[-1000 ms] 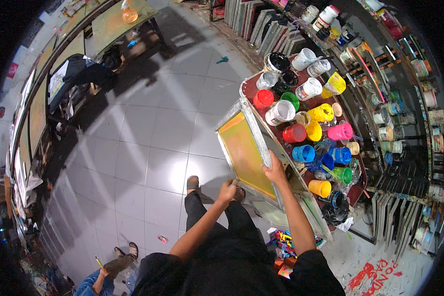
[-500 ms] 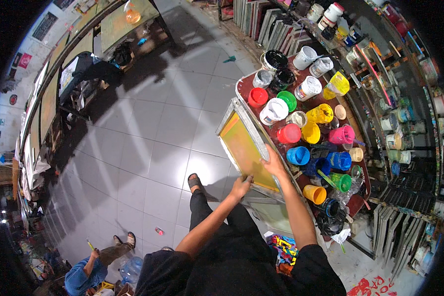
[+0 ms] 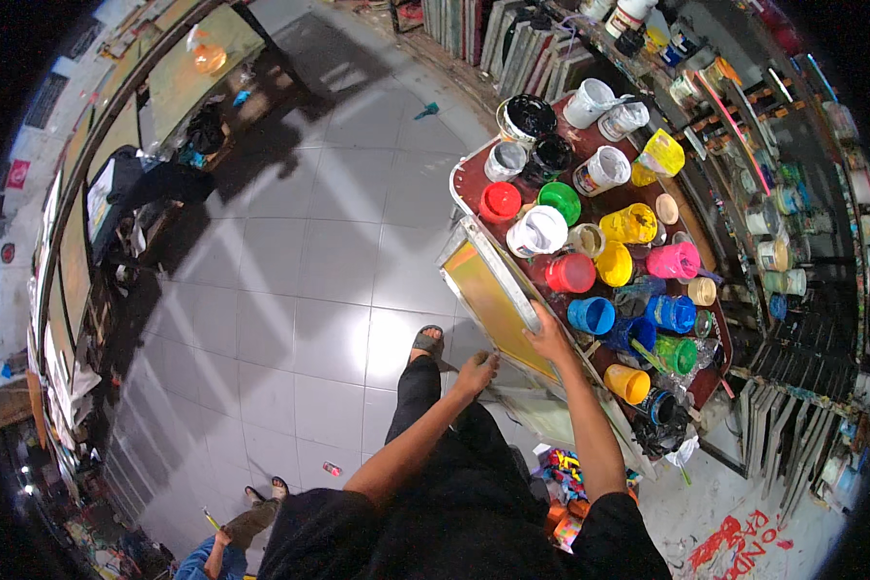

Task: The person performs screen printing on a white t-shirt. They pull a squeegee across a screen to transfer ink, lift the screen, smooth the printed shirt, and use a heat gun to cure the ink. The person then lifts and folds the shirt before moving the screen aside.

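A screen printing frame (image 3: 493,300) with yellow-orange mesh and pale, worn sides leans tilted against the near-left edge of the paint table (image 3: 472,184). My right hand (image 3: 549,336) is wrapped over its upper right side. Close to the frame's lower left side, my left hand (image 3: 477,375) is closed; what its fingers hold, if anything, is too small to make out. Another pale frame (image 3: 536,414) stands lower down, partly hidden behind my right forearm. Nearest my right hand on the table are a blue paint tub (image 3: 590,316) and a red one (image 3: 570,274).
Several open paint tubs crowd the table, including a white tub (image 3: 536,232). Shelves of jars (image 3: 783,251) line the right side. More frames (image 3: 783,435) stand below them. Colourful cloths (image 3: 563,474) lie by my legs. Another person (image 3: 217,551) is at lower left.
The frame has tipped more upright towards the table, with my right hand still on it. My left hand has come slightly away from the mesh. My foot has stepped nearer the table.
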`<state>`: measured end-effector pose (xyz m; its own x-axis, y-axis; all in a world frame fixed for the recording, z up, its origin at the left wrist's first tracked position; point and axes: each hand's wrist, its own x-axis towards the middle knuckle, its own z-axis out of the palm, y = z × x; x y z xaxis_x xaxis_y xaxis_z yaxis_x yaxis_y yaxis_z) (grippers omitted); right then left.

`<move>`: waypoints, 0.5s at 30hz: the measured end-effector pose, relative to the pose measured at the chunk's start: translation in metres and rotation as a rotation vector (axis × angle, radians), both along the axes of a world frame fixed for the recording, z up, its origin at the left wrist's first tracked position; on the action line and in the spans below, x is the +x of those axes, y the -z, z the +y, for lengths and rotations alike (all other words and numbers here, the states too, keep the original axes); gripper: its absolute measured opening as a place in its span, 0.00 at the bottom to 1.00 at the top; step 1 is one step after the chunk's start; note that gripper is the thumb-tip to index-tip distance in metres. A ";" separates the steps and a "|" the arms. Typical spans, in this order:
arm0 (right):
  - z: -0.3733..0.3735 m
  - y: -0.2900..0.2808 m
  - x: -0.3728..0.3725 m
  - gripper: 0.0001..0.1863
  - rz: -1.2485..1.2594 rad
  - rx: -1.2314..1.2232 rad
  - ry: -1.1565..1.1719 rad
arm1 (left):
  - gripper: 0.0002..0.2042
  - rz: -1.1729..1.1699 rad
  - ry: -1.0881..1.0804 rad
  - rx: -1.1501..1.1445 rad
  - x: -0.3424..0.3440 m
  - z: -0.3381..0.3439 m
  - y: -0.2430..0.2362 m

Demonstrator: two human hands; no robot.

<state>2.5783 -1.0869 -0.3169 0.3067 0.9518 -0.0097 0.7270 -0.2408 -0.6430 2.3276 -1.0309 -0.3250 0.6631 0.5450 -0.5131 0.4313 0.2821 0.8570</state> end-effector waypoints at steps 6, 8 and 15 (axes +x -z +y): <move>0.016 -0.023 -0.014 0.42 0.232 -0.299 0.131 | 0.25 -0.052 0.237 0.170 -0.001 0.042 0.051; 0.024 -0.031 -0.018 0.42 0.286 -0.314 0.139 | 0.25 -0.013 0.259 0.224 -0.004 0.054 0.069; 0.015 -0.013 -0.033 0.40 0.378 -0.292 0.200 | 0.24 -0.025 0.284 0.191 -0.008 0.081 0.089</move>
